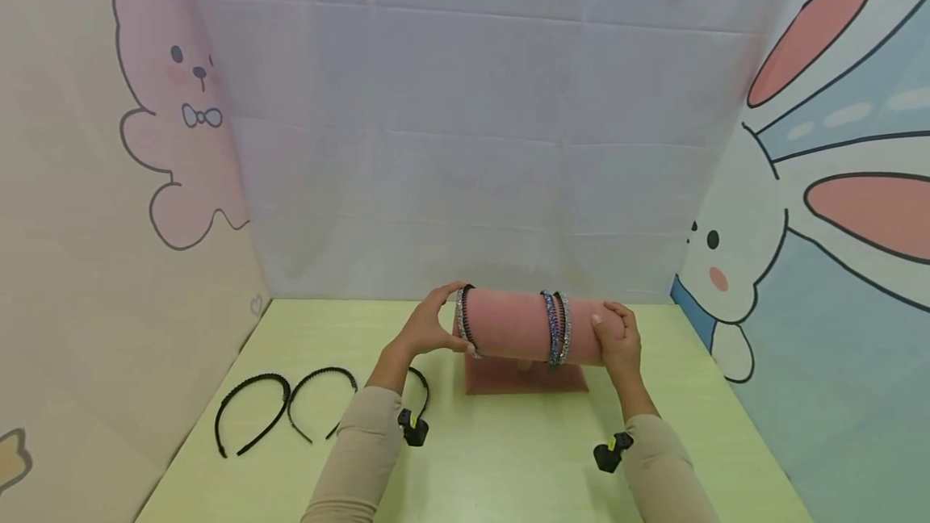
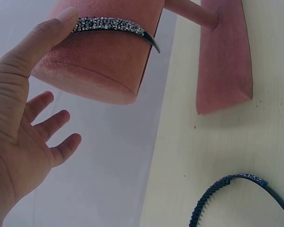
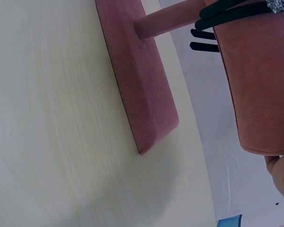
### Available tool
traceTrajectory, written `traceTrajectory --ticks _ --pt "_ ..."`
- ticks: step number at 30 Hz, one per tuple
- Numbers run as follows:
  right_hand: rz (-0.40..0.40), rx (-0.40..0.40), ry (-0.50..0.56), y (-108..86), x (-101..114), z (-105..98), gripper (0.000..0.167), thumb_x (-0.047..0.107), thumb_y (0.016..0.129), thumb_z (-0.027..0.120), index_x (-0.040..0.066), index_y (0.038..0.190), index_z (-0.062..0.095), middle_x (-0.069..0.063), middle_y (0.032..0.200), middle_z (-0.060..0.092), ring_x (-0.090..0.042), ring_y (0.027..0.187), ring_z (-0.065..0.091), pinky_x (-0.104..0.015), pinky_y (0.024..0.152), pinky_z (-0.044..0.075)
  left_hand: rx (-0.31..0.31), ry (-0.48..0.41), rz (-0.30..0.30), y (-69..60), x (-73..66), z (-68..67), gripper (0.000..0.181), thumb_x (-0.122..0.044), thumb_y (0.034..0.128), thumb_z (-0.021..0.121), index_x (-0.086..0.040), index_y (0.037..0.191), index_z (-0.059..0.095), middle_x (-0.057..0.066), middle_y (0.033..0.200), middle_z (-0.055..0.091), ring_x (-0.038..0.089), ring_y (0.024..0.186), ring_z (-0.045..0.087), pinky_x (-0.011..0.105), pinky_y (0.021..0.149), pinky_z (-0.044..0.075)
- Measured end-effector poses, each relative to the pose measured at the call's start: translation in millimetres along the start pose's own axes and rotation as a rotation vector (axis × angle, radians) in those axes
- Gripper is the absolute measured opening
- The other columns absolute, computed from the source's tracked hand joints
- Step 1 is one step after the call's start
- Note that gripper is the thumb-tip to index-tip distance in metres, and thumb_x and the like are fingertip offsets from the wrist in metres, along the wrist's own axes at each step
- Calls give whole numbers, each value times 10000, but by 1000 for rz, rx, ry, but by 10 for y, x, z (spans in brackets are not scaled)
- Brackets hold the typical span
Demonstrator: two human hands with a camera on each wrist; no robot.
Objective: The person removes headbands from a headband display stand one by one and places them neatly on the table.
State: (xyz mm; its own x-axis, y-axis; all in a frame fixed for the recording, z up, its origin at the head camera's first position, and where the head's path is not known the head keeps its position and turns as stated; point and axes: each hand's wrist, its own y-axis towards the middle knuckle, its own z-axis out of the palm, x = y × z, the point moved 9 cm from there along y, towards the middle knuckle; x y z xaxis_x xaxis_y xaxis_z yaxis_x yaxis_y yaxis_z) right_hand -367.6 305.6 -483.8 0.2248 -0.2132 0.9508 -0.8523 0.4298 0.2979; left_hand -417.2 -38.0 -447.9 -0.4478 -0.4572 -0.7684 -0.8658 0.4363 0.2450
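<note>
A pink velvet headband stand holds a horizontal roll on a short post above its base. At the roll's left end sits a silver glittery headband with dark teeth. My left hand pinches this headband with the thumb low and the index finger at the top. In the left wrist view the thumb lies on the glittery strip, the other fingers spread apart. My right hand grips the roll's right end, thumb in front. Beside it, a blue glittery headband and another silver headband circle the roll.
On the light table to the left lie a black headband, a second dark headband and a third headband, partly behind my left arm. A pale curtain hangs behind; bunny-printed panels stand at the sides.
</note>
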Motion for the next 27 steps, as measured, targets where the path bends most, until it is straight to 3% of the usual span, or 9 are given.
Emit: traceTrajectory --ticks 11,17,27 --pt "8 -4 8 6 0 -8 416 276 872 656 109 1226 516 58 1223 507 -123 1091 439 -289 852 363 -7 10 -49 -48 47 -36 1078 -346 537 911 -322 1442 324 -34 1469 297 313 1273 353 516 931 369" --pt "21 -10 4 10 2 -31 403 259 870 656 104 1217 519 30 1234 510 -156 1118 437 -313 875 360 -12 -3 -42 -58 60 -50 1076 -343 546 907 -261 1450 330 -15 1470 298 339 1269 349 525 926 370" --pt "38 8 13 0 -1 6 406 258 886 634 103 1236 501 2 1263 491 -162 1113 428 -324 872 361 -32 -59 -60 -73 116 -64 1075 -311 542 915 -287 1447 335 -63 1465 302 296 1272 356 540 903 386"
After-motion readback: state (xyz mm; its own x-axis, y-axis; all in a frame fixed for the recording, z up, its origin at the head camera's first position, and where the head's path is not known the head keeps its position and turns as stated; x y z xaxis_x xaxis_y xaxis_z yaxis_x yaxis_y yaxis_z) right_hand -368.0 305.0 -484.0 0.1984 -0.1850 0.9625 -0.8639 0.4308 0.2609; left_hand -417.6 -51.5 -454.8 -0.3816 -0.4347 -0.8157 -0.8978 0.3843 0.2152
